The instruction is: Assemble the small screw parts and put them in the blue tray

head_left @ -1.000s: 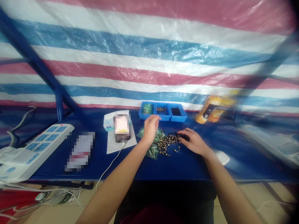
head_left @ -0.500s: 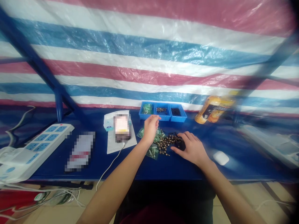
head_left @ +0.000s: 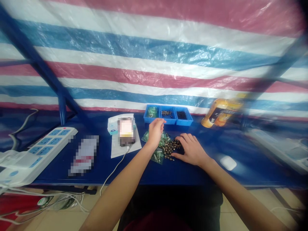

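A heap of small brass-and-black screws [head_left: 170,148] lies on the blue table. My right hand [head_left: 191,149] rests at the heap's right side, thumb and fingers spread around its edge. My left hand [head_left: 156,130] is closed above small clear plastic bags [head_left: 158,155] with metal parts inside; whatever its fingers hold is hidden. Just behind it stands a row of blue bins [head_left: 168,121]. The left bin holds a green bag [head_left: 152,112], the middle one metal screws [head_left: 166,113], the right one small black parts [head_left: 181,115].
On the left are a white power strip [head_left: 49,146], a blurred-out flat packet [head_left: 84,155] and a tissue pack [head_left: 112,125] with a cabled device [head_left: 126,133]. Orange bottles [head_left: 215,112] stand back right, near a white earbud-type case [head_left: 228,163]. Blue frame posts flank the table.
My right hand has moved left, onto the right edge of the screw heap, covering more of it. My left hand has stayed in nearly the same place.
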`<state>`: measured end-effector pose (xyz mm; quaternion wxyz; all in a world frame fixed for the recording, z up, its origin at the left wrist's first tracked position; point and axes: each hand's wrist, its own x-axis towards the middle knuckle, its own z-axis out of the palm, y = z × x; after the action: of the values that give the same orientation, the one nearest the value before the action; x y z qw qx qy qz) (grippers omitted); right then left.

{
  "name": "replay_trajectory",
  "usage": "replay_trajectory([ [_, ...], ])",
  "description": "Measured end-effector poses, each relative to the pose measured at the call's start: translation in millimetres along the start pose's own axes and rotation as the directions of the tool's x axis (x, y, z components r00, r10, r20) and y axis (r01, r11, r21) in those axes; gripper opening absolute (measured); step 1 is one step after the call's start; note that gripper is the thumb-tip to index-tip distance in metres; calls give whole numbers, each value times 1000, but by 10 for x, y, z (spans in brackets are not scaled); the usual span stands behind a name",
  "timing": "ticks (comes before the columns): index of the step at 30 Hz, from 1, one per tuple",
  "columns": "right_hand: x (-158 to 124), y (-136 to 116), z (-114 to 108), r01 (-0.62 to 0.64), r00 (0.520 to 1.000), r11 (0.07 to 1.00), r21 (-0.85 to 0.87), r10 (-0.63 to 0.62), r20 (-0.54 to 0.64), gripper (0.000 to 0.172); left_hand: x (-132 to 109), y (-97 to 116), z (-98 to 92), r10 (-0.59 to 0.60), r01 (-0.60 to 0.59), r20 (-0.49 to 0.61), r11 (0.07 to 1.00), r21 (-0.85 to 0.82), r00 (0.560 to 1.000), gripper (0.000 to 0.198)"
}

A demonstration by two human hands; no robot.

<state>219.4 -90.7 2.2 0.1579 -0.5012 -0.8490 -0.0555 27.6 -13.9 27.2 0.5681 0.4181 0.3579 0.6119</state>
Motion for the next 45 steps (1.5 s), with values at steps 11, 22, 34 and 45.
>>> replay_trajectory([
  [11, 208, 98, 73, 187, 981, 982, 28, -188, 36, 43, -5, 3, 3, -8, 8, 14, 1000, 8, 1000, 21],
  [22, 299, 127, 108, 226, 972, 974, -7, -225, 60, 40, -5, -22, 0, 2, -3, 30, 999, 34, 1000, 21],
  [34, 250, 111, 172, 195, 981, 978, -68, -196, 2, 25, -11, -18, 10, -8, 6, 33, 999, 49, 999, 21],
  [45, 262, 154, 246, 105, 991, 994, -34, -108, -76, 24, -10, -26, -1, -2, 0, 33, 998, 60, 999, 20],
])
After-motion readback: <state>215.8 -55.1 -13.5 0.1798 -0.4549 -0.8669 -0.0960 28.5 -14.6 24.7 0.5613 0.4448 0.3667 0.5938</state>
